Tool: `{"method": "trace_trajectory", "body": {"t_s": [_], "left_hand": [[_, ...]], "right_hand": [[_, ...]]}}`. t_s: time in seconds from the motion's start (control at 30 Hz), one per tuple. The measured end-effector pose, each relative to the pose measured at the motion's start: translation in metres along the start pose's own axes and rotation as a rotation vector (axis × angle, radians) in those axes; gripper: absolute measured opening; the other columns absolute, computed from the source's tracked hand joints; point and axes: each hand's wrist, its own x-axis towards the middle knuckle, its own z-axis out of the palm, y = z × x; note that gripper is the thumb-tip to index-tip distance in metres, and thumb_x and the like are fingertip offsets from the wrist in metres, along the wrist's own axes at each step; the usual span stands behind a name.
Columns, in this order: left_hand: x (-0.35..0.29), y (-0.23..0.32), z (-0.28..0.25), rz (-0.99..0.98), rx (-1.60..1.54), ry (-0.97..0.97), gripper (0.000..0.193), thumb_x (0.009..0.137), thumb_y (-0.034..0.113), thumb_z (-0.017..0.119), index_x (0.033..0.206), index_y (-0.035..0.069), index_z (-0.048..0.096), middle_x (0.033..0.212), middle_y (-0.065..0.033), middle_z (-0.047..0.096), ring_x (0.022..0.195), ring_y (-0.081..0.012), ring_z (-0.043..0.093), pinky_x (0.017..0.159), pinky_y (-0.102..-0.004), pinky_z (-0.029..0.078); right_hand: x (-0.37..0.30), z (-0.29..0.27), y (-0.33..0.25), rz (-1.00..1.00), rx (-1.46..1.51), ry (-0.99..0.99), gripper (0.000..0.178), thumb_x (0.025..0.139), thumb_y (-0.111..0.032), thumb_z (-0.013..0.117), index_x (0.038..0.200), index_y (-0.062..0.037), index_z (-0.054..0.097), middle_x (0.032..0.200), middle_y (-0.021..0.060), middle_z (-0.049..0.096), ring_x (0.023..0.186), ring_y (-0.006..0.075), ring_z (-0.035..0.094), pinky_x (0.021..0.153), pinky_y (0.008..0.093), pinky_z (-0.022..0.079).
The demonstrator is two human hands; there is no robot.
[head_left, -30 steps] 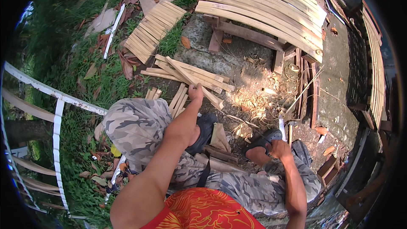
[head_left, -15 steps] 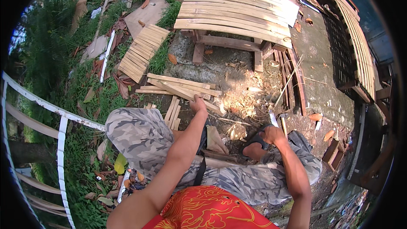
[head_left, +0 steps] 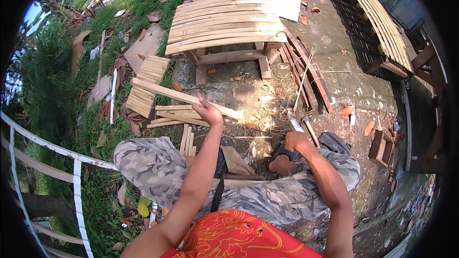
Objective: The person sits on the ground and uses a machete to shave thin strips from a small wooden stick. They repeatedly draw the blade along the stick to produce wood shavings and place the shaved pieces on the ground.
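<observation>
My left hand (head_left: 209, 111) holds a long pale wooden slat (head_left: 165, 91) at about its middle, fingers loosely curled and partly spread around it. The slat is tilted, raised above a small pile of similar slats (head_left: 179, 113). My right hand (head_left: 295, 140) is closed low beside my right foot. From its far side sticks a narrow, pale blade (head_left: 296, 124); the fist seems to be around that tool's handle, which is hidden. Just right of the blade lies a hammer (head_left: 311, 131) with a wooden handle, apart from my fist.
A slatted wooden bench (head_left: 224, 21) stands ahead, with dark planks (head_left: 306, 71) to its right. Another slatted bench (head_left: 377, 14) is at far right. Slats lie in a row (head_left: 148, 86) on the grass. A white metal railing (head_left: 48, 141) is at left, a small wooden box (head_left: 381, 148) at right.
My left hand has lifted the slat off the pile, up and to the left, and turned palm upward. The view has tilted up and shifted right. My right hand stays by the blade.
</observation>
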Motion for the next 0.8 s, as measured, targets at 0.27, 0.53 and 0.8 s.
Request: {"method": "trace_trajectory", "body": {"t_s": [0.27, 0.53, 0.8], "left_hand": [[0.005, 0.056, 0.074, 0.288, -0.227, -0.19, 0.05, 0.103, 0.028, 0.045, 0.137, -0.007, 0.035, 0.134, -0.0207, 0.049, 0.122, -0.0263, 0.053, 0.098, -0.0365, 0.043], [-0.011, 0.034, 0.071, 0.228, 0.119, -0.333, 0.031, 0.096, 0.011, 0.054, 0.121, -0.006, 0.054, 0.119, -0.0171, 0.062, 0.11, -0.0234, 0.06, 0.096, -0.0329, 0.045], [-0.034, 0.042, 0.065, 0.435, 0.345, -0.483, 0.019, 0.096, 0.015, 0.051, 0.108, 0.003, 0.06, 0.1, -0.0115, 0.067, 0.095, -0.0228, 0.063, 0.084, -0.0347, 0.047]], "right_hand": [[-0.014, -0.002, 0.0, 0.021, 0.047, -0.01, 0.027, 0.077, -0.019, 0.06, 0.096, -0.0072, 0.075, 0.104, 0.0172, 0.071, 0.099, 0.0316, 0.068, 0.079, 0.0415, 0.056], [-0.017, 0.007, 0.002, 0.053, 0.044, 0.005, 0.028, 0.08, -0.02, 0.06, 0.101, -0.0075, 0.074, 0.108, 0.015, 0.07, 0.104, 0.031, 0.067, 0.082, 0.0422, 0.055], [-0.019, 0.005, 0.003, 0.038, 0.047, -0.013, 0.032, 0.083, -0.028, 0.06, 0.104, -0.0066, 0.073, 0.111, 0.0163, 0.069, 0.104, 0.0321, 0.067, 0.082, 0.0448, 0.055]]}}
